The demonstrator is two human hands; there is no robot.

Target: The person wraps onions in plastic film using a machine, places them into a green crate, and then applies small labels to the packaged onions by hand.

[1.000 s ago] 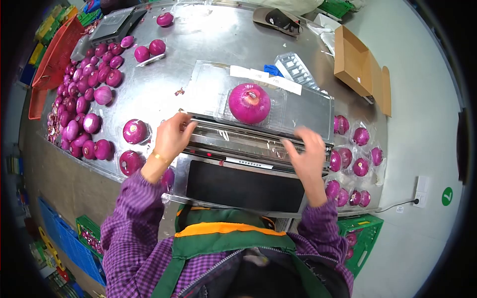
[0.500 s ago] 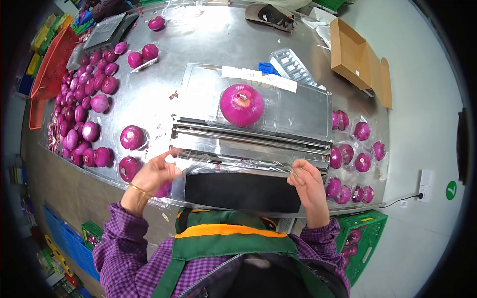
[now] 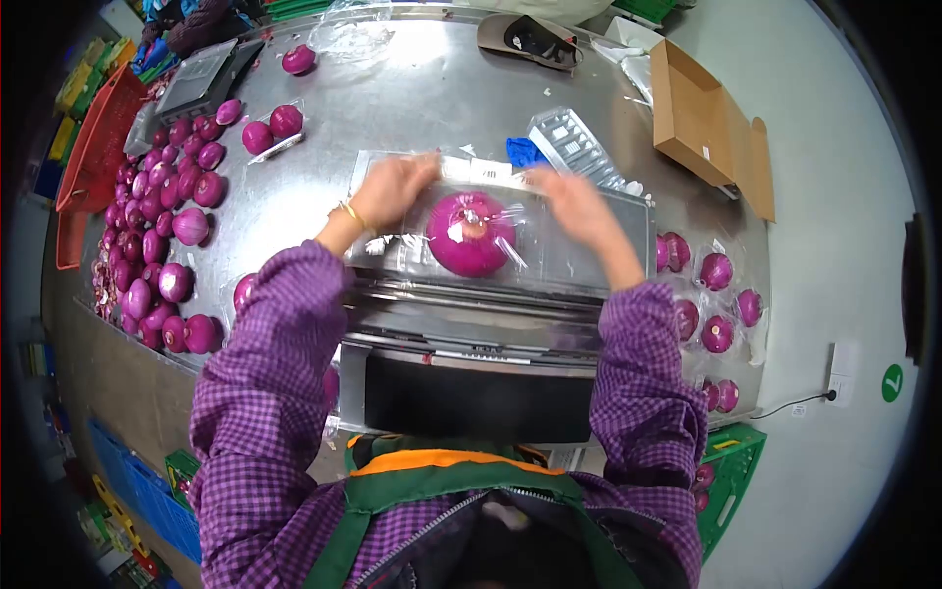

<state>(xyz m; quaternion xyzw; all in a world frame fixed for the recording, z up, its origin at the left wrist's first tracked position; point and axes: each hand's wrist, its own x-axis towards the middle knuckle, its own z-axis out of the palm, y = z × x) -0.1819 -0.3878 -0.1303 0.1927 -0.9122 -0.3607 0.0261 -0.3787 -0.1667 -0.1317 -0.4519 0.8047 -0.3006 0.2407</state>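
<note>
A large red onion [image 3: 471,234] sits on the flat metal top of a wrapping machine [image 3: 628,236], with clear plastic film [image 3: 517,253] glinting over it. My left hand [image 3: 397,188] is beyond the onion on its left, fingers closed at the film's far edge. On the other side, my right hand [image 3: 579,208] is closed in the same way, its fingertips smeared by motion. Both hands are near a strip of white labels [image 3: 491,171]. The machine's rollers and a black pad [image 3: 476,393] lie nearer my body.
Many loose red onions [image 3: 152,236] are heaped at left beside a red crate [image 3: 98,137]. Wrapped onions [image 3: 716,334] stand at right. Behind the machine are a clear plastic tray [image 3: 577,147], a blue cloth [image 3: 525,152], a cap [image 3: 528,42] and an open cardboard box [image 3: 702,118].
Both hands have moved forward from the rollers to beyond the onion, drawing the clear film over it. My forearms now reach across the machine's front.
</note>
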